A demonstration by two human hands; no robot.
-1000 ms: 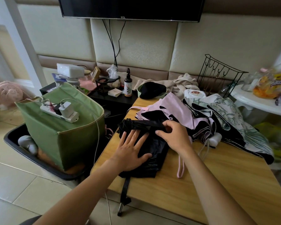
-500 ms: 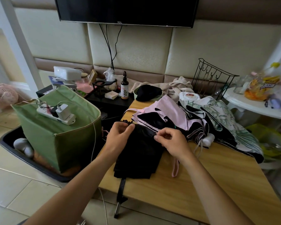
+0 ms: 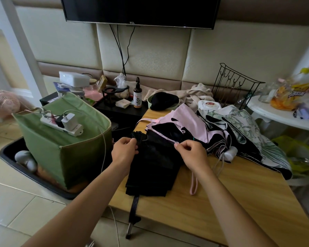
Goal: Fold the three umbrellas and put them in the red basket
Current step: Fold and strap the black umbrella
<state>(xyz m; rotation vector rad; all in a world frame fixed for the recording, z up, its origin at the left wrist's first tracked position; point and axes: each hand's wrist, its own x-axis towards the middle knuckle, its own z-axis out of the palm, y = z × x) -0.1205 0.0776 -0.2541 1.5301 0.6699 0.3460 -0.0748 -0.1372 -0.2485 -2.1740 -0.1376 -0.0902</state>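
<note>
Three umbrellas lay on the wooden table (image 3: 239,202), all of soft, crumpled fabric. The black umbrella (image 3: 153,166) sat nearest, its canopy flattened into a rough rectangle near the table's left edge, with its dark shaft and metal tip (image 3: 132,221) poking out over the front edge. Behind it, the pink umbrella (image 3: 189,122) spread loose, pale outside and black-lined within, a pink strap loop (image 3: 194,184) trailing onto the wood. Farther right lay the leaf-print umbrella (image 3: 248,132), white with green foliage and a dark underside.

Both hands worked the black canopy's far edge. The left hand (image 3: 125,150) had its fingers curled, pinching a fold of fabric at the upper left corner. The right hand (image 3: 191,152) likewise pinched the cloth's edge between thumb and forefinger, though where black fabric met the pink umbrella's lining it was hard to tell which layer it held.

Left of the table stood one boxy green fabric bin (image 3: 61,148) in a black tray (image 3: 7,154), bearing one white power strip (image 3: 61,124). One black wire rack (image 3: 234,86) stood at the back.
</note>
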